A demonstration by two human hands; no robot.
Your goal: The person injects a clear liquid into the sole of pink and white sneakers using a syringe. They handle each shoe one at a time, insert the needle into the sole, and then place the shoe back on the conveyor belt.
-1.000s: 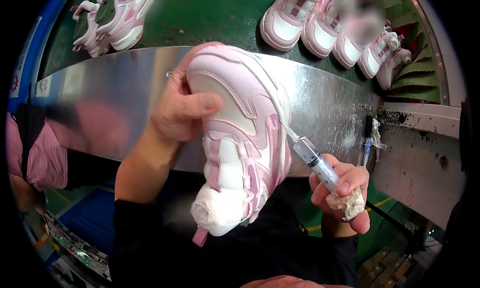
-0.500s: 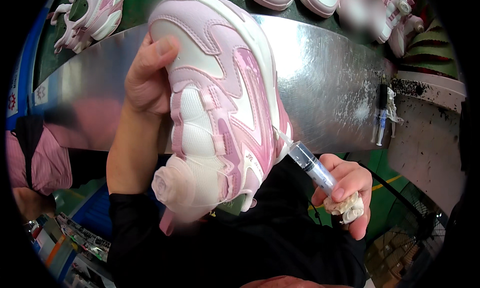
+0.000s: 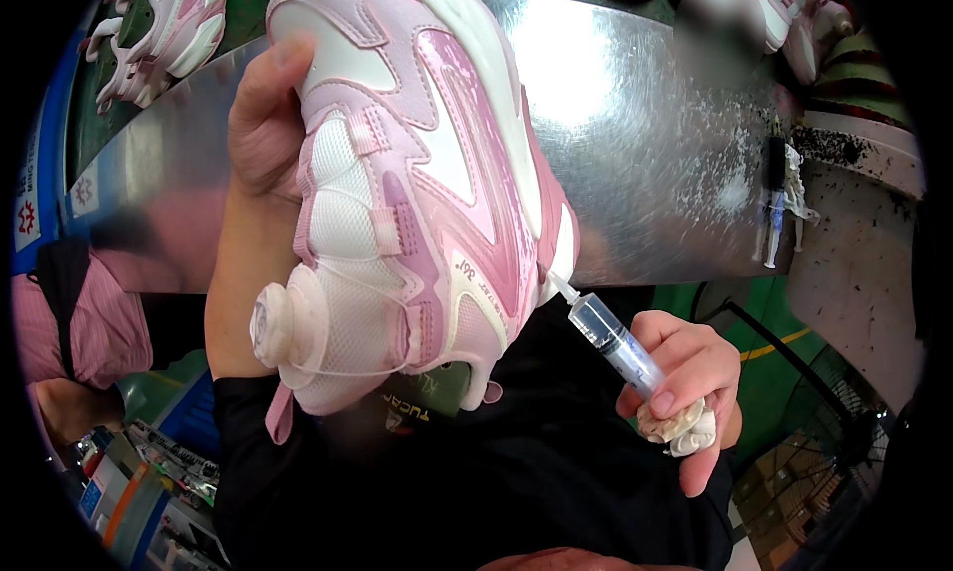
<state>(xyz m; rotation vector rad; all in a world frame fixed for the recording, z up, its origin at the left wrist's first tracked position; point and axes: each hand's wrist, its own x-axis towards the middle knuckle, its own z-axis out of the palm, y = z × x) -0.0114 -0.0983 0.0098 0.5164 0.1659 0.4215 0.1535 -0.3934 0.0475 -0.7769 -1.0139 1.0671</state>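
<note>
My left hand (image 3: 266, 124) grips a pink and white sneaker (image 3: 417, 184) by its toe end, holding it up close to the camera with the heel and a round dial fastener turned toward me. My right hand (image 3: 685, 382) holds a clear plastic syringe (image 3: 611, 335) together with a crumpled white cloth (image 3: 680, 427). The syringe's tip touches the sneaker's edge near the heel, where the sole meets the upper.
A shiny metal work surface (image 3: 635, 124) runs behind the shoe. More pink and white sneakers (image 3: 164, 30) lie on a green belt at the upper left and upper right. A second syringe (image 3: 772, 223) stands at the surface's stained right end. A person in pink (image 3: 69, 323) is at the left.
The sneaker has been raised and brought nearer to the camera, turning its heel toward me. My right hand has kept the syringe tip against the shoe's edge.
</note>
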